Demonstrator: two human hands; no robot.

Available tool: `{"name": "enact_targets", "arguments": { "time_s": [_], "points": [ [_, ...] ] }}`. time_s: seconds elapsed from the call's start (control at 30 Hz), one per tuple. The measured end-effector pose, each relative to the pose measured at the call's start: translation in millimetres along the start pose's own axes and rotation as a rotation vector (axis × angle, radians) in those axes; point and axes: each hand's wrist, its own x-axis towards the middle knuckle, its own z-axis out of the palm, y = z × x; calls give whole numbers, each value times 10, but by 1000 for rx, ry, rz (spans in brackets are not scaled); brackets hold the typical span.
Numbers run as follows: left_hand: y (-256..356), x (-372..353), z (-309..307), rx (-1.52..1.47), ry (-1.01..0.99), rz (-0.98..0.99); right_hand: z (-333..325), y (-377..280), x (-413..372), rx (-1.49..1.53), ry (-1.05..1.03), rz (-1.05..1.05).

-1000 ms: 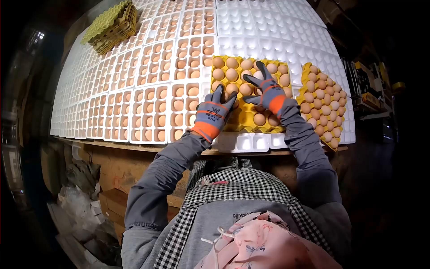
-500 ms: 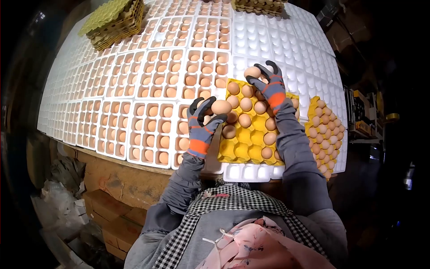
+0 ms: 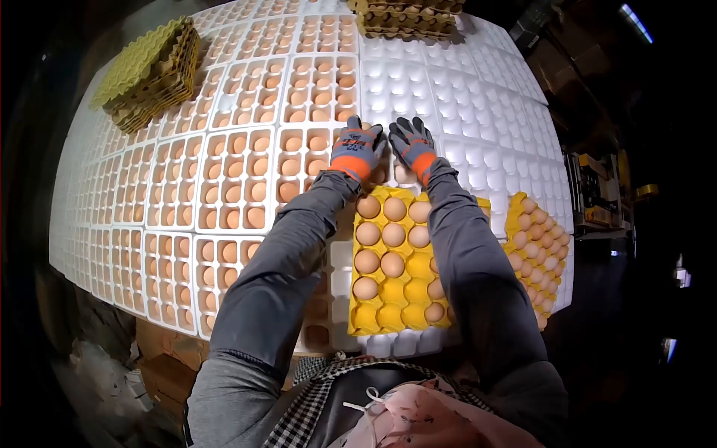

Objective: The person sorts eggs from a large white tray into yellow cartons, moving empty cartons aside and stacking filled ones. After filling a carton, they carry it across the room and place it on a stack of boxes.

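My left hand (image 3: 358, 151), in a grey and orange work glove, reaches down over the white moulded trays. A brown egg (image 3: 366, 126) shows between its thumb and fingers. Close beside it on the right is my gloved right hand (image 3: 411, 143), its fingers bent down over the same rows; whatever lies under them is hidden. Just below the hands, brown eggs (image 3: 404, 175) sit in a white tray. Nearer my body, a yellow egg tray (image 3: 390, 316) overlaps the white trays, with eggs in many cups and several bare cups at its front.
White trays filled with eggs (image 3: 237, 178) cover the left side; white trays with bare cups (image 3: 478, 108) lie at the right. Stacks of egg trays stand at the far left (image 3: 146, 71) and far middle (image 3: 407, 16). Another loaded yellow tray (image 3: 534, 250) lies on the right.
Both hands have moved forward and closer together, away from above the yellow tray. The eggs seen in them before are now mostly hidden. The view has shifted, and the yellow tray appears lower.
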Motion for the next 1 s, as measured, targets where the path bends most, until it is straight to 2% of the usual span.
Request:
{"name": "enact_targets", "arguments": {
  "time_s": [0.03,0.07,0.1,0.13,0.17,0.23,0.27,0.3,0.37,0.43,0.47,0.5,0.57,0.63,0.7,0.77,0.83,0.87,0.9,0.93,0.97,1.0],
  "points": [
    [-29,41,-36,-41,47,50,-36,76,-16,13,18,17],
    [-41,148,7,-159,193,102,-68,192,-68,347,95,-50],
    [-68,282,103,-288,336,147,-339,54,-269,683,56,89],
    [-166,486,219,-177,372,275,-623,-98,-475,1087,77,245],
    [-236,697,271,-13,161,223,-917,-264,-684,1425,153,403],
    [25,1046,-68,85,-318,-56,-1373,-496,-1217,1334,264,472],
    [-13,1208,64,-102,-56,2,-1426,-546,-1428,1323,428,314],
    [-93,1376,265,-293,200,51,-1457,-474,-1472,1298,436,328],
    [-413,1823,872,-691,373,246,-1477,-348,-1793,861,395,145],
    [-245,1644,522,241,-180,169,-1481,-313,-2222,469,292,-20],
    [-339,1543,604,35,-64,244,-1495,-299,-2316,283,252,-129],
    [-394,1437,603,-161,62,313,-1513,-325,-2345,297,251,-115],
    [-135,608,103,-598,-88,470,-1496,-483,-2335,729,1,172],
    [163,-287,-369,-788,-438,306,-1188,-611,-2206,221,38,-128],
    [406,-870,-530,36,-396,424,-787,-628,-2178,-175,-27,-302],
    [472,-1254,-427,165,-180,506,-1082,-534,-2116,174,-126,-274],
    [495,-1472,-354,141,-49,563,-1367,-559,-2153,908,31,84],
    [501,-1557,-290,202,29,548,-1326,-355,-2142,1270,74,155],
    [539,-1586,-280,199,34,532,-1259,-112,-2051,1299,93,178],
    [567,-1596,-275,181,-43,455,-1196,128,-1958,1329,112,201],
    [589,-1596,-284,167,-115,385,-1394,-122,-1824,1136,-141,332],
    [574,-1633,-235,114,-103,392,-1265,-232,-1740,568,-118,52]
  ]
}}
